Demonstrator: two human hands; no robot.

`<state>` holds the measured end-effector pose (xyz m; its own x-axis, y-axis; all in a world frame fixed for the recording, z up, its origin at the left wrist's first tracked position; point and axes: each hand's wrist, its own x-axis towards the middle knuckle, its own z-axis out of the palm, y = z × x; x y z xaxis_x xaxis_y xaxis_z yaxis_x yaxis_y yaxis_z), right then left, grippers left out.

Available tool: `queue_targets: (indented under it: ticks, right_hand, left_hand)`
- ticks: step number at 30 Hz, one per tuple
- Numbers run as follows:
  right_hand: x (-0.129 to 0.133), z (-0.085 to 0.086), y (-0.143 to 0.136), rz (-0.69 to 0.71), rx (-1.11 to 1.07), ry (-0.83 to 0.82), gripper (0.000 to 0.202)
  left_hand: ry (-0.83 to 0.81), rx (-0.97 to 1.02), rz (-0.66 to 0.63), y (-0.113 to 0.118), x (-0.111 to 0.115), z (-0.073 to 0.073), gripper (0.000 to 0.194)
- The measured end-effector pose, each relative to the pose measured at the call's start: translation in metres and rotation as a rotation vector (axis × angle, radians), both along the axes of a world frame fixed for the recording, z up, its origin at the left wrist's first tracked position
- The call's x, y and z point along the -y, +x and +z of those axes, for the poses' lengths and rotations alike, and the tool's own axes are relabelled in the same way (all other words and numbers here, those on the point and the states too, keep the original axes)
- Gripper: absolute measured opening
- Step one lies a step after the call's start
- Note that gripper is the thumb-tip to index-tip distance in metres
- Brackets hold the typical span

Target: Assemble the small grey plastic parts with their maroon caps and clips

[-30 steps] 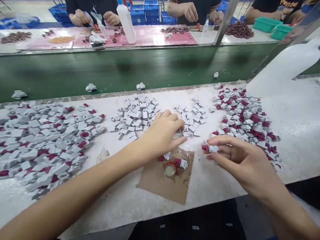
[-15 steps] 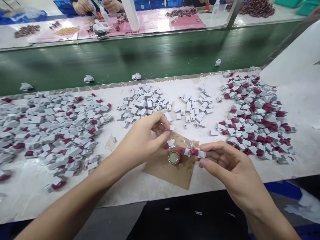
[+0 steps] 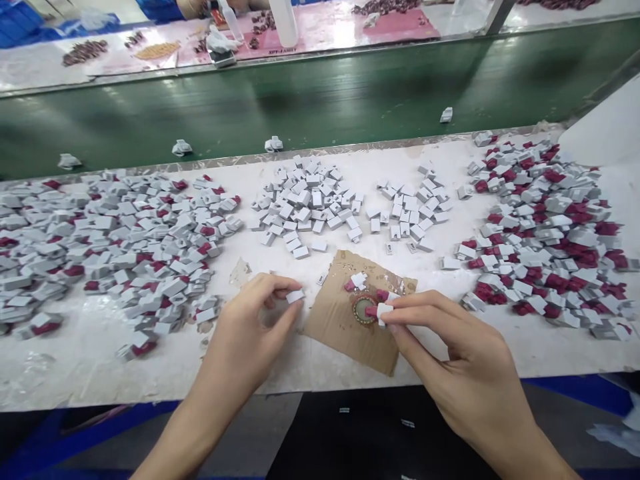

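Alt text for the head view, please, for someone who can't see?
The left hand pinches a small grey block; the right hand holds a maroon-and-grey piece at a round notched cap on brown cardboard, on a white table heaped with grey and maroon pieces.

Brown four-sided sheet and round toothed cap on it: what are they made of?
The brown sheet looks like matte cardboard, from its dull, papery face. The round toothed cap seems shiny metal, from its glinting edge; the pale centre's material is unclear.
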<state>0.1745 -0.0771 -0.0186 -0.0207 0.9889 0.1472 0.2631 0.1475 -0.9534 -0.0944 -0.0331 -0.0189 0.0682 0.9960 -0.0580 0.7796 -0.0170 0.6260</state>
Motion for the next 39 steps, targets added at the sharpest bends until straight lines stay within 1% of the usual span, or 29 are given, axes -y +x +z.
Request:
queue_targets:
  ticks: [2, 4, 6, 7, 8, 10, 13, 14, 16, 18, 21, 25, 27, 29, 33, 36, 39]
  right_hand:
    - [0.0, 0.001, -0.001, 0.009, 0.041, 0.032, 0.021]
    - [0.0, 0.003, 0.001, 0.003, 0.044, 0.03, 0.021]
    - [0.0, 0.006, 0.004, -0.022, -0.005, -0.013, 0.018]
    - [0.0, 0.007, 0.006, -0.04, -0.048, -0.047, 0.016]
    - [-0.002, 0.007, 0.008, -0.057, -0.101, -0.082, 0.014]
    - [-0.006, 0.008, 0.012, -0.092, -0.229, -0.134, 0.011]
    - [-0.017, 0.007, 0.018, -0.182, -0.408, -0.168, 0.017]
    - [-0.021, 0.007, 0.019, -0.215, -0.452, -0.169, 0.018]
    - [-0.029, 0.009, 0.02, -0.253, -0.506, -0.168, 0.015]
    - [-0.033, 0.01, 0.021, -0.262, -0.525, -0.163, 0.011]
    - [-0.036, 0.01, 0.022, -0.278, -0.51, -0.153, 0.01]
    - [-0.035, 0.006, 0.021, -0.264, -0.504, -0.128, 0.011]
    - [-0.034, 0.006, 0.022, -0.231, -0.476, -0.116, 0.014]
    - [-0.035, 0.008, 0.023, -0.199, -0.401, -0.091, 0.016]
    - [-0.037, 0.017, 0.025, -0.145, -0.239, -0.069, 0.016]
    - [-0.038, 0.02, 0.027, -0.1, -0.233, -0.069, 0.017]
    - [-0.042, 0.02, 0.031, -0.094, -0.25, -0.078, 0.014]
  left_hand:
    - [-0.041, -0.001, 0.013, -0.003, -0.001, 0.001, 0.023]
    - [-0.058, 0.009, 0.01, -0.004, -0.004, 0.004, 0.028]
    - [-0.055, 0.058, -0.006, 0.0, -0.009, 0.009, 0.028]
    - [-0.053, 0.114, -0.016, 0.004, -0.012, 0.012, 0.026]
    - [-0.058, 0.198, -0.029, 0.011, -0.015, 0.015, 0.024]
    - [-0.119, 0.432, -0.073, 0.03, -0.022, 0.021, 0.022]
    - [-0.271, 0.797, -0.155, 0.063, -0.034, 0.026, 0.023]
    - [-0.312, 0.874, -0.171, 0.072, -0.037, 0.026, 0.024]
    - [-0.35, 0.951, -0.18, 0.086, -0.043, 0.026, 0.026]
    - [-0.373, 0.967, -0.204, 0.093, -0.047, 0.025, 0.027]
    - [-0.418, 0.986, -0.244, 0.095, -0.049, 0.024, 0.027]
    - [-0.433, 1.001, -0.236, 0.095, -0.049, 0.022, 0.025]
    - [-0.42, 1.014, -0.242, 0.095, -0.049, 0.021, 0.023]
    - [-0.399, 1.005, -0.26, 0.095, -0.049, 0.021, 0.02]
    - [-0.329, 0.895, -0.294, 0.095, -0.049, 0.022, 0.012]
    - [-0.284, 0.863, -0.295, 0.096, -0.049, 0.023, 0.013]
    - [-0.254, 0.831, -0.307, 0.099, -0.054, 0.024, 0.013]
